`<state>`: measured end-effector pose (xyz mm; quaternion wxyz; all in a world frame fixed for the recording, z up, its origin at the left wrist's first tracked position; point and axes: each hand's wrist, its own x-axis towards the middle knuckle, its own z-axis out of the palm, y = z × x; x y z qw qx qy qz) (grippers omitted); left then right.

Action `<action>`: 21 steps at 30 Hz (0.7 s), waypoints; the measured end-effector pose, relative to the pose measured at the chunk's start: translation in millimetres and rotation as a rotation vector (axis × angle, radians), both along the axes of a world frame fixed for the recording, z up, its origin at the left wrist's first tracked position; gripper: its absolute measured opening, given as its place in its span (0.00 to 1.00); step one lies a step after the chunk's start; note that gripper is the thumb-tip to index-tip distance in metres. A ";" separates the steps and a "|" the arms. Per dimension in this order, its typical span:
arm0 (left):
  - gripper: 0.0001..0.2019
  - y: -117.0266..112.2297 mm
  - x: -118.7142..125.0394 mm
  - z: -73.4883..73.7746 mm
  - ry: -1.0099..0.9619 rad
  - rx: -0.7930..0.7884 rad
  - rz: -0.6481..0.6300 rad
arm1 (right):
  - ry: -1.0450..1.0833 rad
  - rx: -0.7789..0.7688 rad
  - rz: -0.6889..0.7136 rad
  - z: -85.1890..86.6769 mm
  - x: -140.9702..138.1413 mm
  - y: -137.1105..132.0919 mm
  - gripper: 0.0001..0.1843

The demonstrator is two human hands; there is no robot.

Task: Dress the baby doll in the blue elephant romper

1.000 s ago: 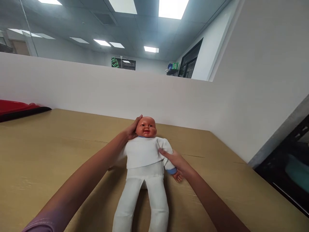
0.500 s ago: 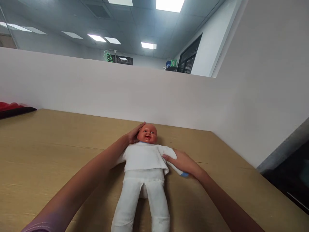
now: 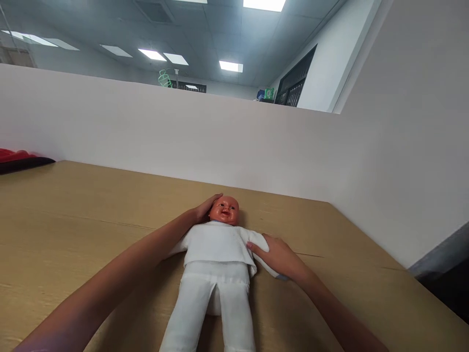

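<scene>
On the tan tabletop [image 3: 91, 200], a doll [image 3: 220, 247] in white clothes lies face up between the 2 hands, its head toward the white wall [image 3: 183, 129]. The left hand [image 3: 207, 208] cups the side of the doll's head; its fingers are partly hidden, so I cannot tell how far they close. The right hand [image 3: 277, 255] is wrapped round a white-sleeved arm, thumb on top near the chest. A narrow strip of tabletop runs between head and wall; the right edge slants nearward from the far corner, and the surface stretches wide leftward to a red object [image 3: 16, 155] above a black rim [image 3: 27, 164]. Beyond the wall, any print on a green pack [image 3: 269, 93] is too small to read.
</scene>
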<state>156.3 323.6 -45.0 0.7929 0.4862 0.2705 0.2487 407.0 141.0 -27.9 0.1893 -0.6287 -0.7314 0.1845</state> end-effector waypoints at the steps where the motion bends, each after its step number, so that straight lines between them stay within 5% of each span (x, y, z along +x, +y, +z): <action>1: 0.38 0.6 0.4 -1.3 0.003 0.000 -0.001 | 0.002 -0.004 -0.002 -1.1 0.8 0.7 0.26; 10: 0.39 -3.5 3.7 -2.8 0.047 0.082 0.008 | 0.034 -0.029 0.010 6.8 -0.7 -6.4 0.26; 14: 0.35 -11.0 6.7 4.2 0.097 0.221 0.175 | 0.005 0.000 0.022 2.3 -1.1 -5.9 0.26; 18: 0.19 -30.1 3.3 36.6 0.159 0.484 0.552 | -0.193 0.184 -0.142 7.3 -12.2 -26.9 0.30; 21: 0.12 -81.6 2.1 77.8 0.162 0.679 0.643 | -0.178 0.286 -0.080 25.4 -33.8 -76.0 0.26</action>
